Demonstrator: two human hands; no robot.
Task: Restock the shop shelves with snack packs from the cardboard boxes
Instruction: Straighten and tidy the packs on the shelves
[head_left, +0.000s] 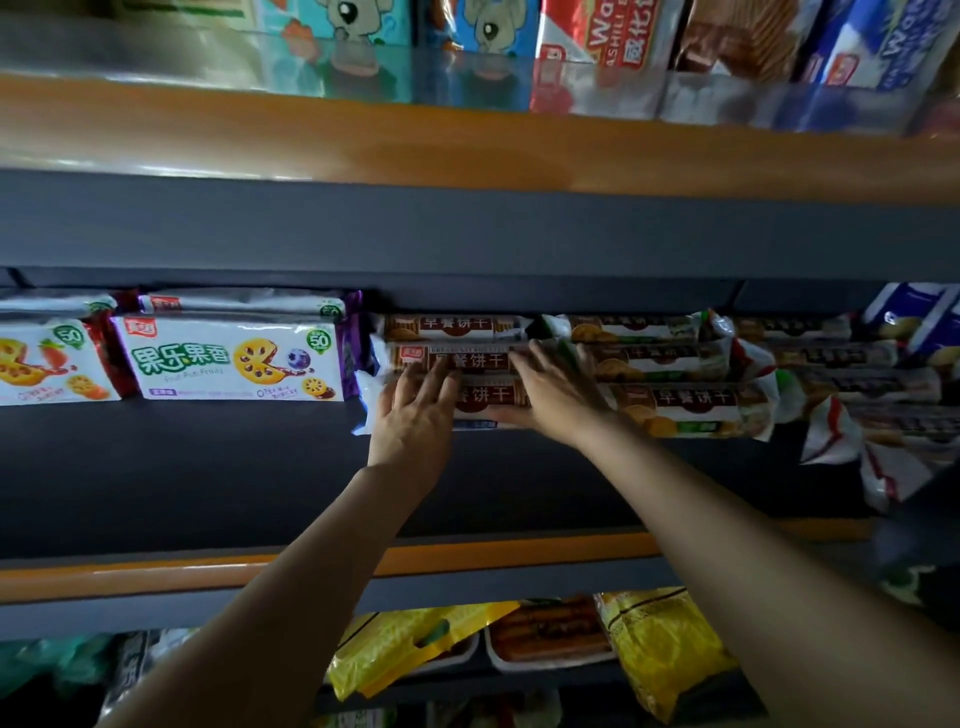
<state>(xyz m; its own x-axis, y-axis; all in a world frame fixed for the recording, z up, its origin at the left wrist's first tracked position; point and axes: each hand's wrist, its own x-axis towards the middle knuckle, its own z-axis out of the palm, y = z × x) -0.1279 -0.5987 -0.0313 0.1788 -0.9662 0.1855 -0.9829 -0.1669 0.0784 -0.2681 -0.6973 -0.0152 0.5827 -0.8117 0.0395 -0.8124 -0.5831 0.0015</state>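
Both arms reach deep onto the middle shelf (208, 467), toward its back edge. Left hand (415, 410) lies flat with fingers spread and straight, pressing on the front of a stack of brown biscuit packs (467, 358); fingertips sit on the middle pack of the stack. Right hand (550, 389) is also flat, fingers straight and close together, palm against the same stack, just right of the left hand, with the thumb running along the bottom pack's lower edge. Neither hand curls round anything. The stack is three packs high, lying lengthwise at the back of the shelf.

Just right of it, touching, a second stack of similar packs with green ends (675, 374), and further right more of the same packs (857, 384), tilted and untidy near the shelf's right end. Left of the hands, white fruit-print biscuit packs (234, 361) stand at the back, two rows deep, another one (47, 364) at the left edge. The shelf's front part is bare dark board with an orange front strip (156, 569).

Upper shelf (363, 150) carries wafer boxes (613, 41) and cartoon boxes (353, 26). Lower shelf holds yellow bags (670, 649) and trays (550, 639).
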